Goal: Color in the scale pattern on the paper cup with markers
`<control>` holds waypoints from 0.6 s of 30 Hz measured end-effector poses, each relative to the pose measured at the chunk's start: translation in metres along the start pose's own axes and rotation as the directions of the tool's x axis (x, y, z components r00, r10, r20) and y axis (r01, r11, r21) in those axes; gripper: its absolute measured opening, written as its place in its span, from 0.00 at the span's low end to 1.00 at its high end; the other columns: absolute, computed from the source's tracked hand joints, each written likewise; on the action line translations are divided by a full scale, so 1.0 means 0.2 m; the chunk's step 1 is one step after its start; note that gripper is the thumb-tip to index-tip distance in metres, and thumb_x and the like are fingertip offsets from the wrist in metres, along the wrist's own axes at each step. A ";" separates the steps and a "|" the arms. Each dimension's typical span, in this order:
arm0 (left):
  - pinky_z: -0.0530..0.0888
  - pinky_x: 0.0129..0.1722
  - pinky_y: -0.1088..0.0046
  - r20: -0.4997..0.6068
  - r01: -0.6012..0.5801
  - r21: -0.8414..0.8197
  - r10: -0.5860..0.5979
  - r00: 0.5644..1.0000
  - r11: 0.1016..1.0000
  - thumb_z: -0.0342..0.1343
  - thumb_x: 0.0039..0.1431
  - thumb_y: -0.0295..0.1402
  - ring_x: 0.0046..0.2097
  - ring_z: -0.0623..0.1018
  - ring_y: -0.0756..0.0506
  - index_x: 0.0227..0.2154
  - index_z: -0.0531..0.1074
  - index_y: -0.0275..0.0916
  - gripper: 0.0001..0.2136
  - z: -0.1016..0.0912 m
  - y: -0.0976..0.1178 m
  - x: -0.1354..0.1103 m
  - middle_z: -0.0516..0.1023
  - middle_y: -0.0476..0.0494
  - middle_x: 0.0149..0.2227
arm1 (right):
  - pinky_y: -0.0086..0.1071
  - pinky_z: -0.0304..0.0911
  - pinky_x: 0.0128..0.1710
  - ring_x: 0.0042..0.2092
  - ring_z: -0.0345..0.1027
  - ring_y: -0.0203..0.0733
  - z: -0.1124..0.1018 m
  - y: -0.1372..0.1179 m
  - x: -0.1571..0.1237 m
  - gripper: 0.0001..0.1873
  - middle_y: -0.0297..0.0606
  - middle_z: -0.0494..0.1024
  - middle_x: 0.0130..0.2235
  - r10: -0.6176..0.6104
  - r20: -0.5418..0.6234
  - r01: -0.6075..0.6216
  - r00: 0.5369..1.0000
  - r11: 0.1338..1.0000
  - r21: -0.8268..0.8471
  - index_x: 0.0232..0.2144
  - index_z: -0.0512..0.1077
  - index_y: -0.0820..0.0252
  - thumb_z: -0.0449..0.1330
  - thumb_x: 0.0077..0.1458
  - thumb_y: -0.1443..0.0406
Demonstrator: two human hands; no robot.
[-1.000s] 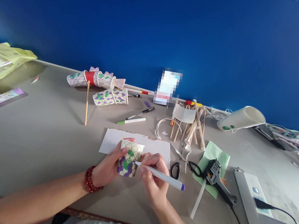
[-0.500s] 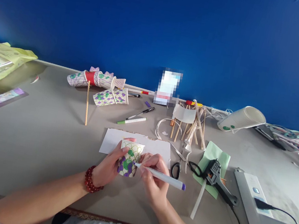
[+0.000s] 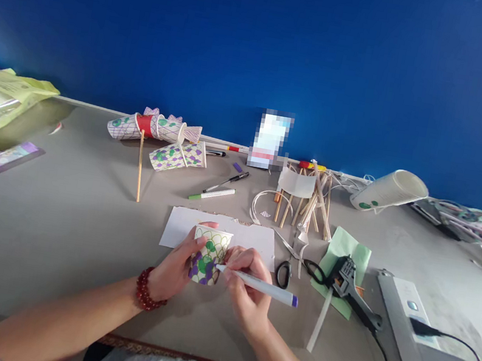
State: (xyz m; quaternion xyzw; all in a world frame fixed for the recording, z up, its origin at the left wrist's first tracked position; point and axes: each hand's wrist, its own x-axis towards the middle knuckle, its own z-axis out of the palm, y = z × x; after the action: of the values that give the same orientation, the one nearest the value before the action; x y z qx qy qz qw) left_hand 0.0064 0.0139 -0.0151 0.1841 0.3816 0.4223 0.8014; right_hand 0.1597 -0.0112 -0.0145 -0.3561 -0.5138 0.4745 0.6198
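My left hand (image 3: 176, 262) grips a paper cup (image 3: 209, 255) from its left side, thumb in front, over a white sheet (image 3: 253, 241). Green scale outlines cover the cup, with some scales coloured purple around a green printed motif. Between the fingers of my right hand (image 3: 248, 293) is a white marker (image 3: 260, 283) with a purple end. Its tip meets the cup's right side, or nearly so. Beyond the sheet lie a green marker (image 3: 213, 195) and a black pen (image 3: 226, 182). Right of my right hand are black-handled scissors (image 3: 284, 274).
A glue gun (image 3: 347, 281) rests on green paper, its cord near a power strip (image 3: 407, 350). Decorated cups (image 3: 179, 156) and an upright stick (image 3: 140, 170) stand at the back left. Wooden sticks (image 3: 317, 208), a phone (image 3: 269, 142) and a large cup (image 3: 389, 192) line the back.
The marker's tip has shifted very slightly on the cup's right side. Both hands keep nearly the same place and grip.
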 end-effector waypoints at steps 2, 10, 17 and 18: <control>0.77 0.42 0.67 -0.002 -0.008 0.001 0.008 1.000 1.000 0.69 0.55 0.48 0.43 0.83 0.41 0.52 0.69 0.43 0.26 0.00 0.00 0.00 0.84 0.45 0.42 | 0.34 0.59 0.32 0.30 0.60 0.40 0.00 0.00 0.00 0.08 0.30 0.66 0.26 -0.005 0.000 0.005 1.000 1.000 0.004 0.31 0.69 0.55 0.60 0.64 0.66; 0.77 0.42 0.68 0.003 -0.010 -0.005 0.010 1.000 1.000 0.69 0.55 0.47 0.42 0.83 0.42 0.52 0.70 0.44 0.26 0.00 0.00 0.00 0.83 0.46 0.41 | 0.34 0.59 0.33 0.31 0.59 0.40 0.00 0.01 0.00 0.07 0.30 0.66 0.26 -0.014 0.010 0.014 1.000 1.000 0.025 0.32 0.69 0.54 0.59 0.64 0.67; 0.77 0.43 0.68 -0.007 -0.003 -0.004 0.003 1.000 1.000 0.69 0.54 0.47 0.43 0.83 0.42 0.53 0.69 0.43 0.27 0.00 0.00 0.00 0.84 0.44 0.42 | 0.35 0.59 0.33 0.31 0.59 0.39 0.00 0.01 0.00 0.08 0.30 0.64 0.26 -0.030 0.004 0.030 1.000 0.999 0.029 0.31 0.68 0.55 0.59 0.65 0.67; 0.78 0.43 0.68 -0.007 -0.003 -0.005 0.003 1.000 1.000 0.69 0.54 0.47 0.43 0.83 0.42 0.53 0.69 0.43 0.27 0.00 -0.01 0.00 0.84 0.44 0.42 | 0.35 0.59 0.33 0.31 0.59 0.39 0.00 0.01 0.00 0.08 0.30 0.64 0.26 -0.032 0.004 0.032 0.999 0.999 0.028 0.31 0.68 0.55 0.59 0.65 0.66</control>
State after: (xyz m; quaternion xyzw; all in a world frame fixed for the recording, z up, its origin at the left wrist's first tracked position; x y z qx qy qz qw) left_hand 0.0066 0.0137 -0.0165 0.1814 0.3832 0.4252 0.7997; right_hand 0.1593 -0.0111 -0.0175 -0.3381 -0.5141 0.4723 0.6311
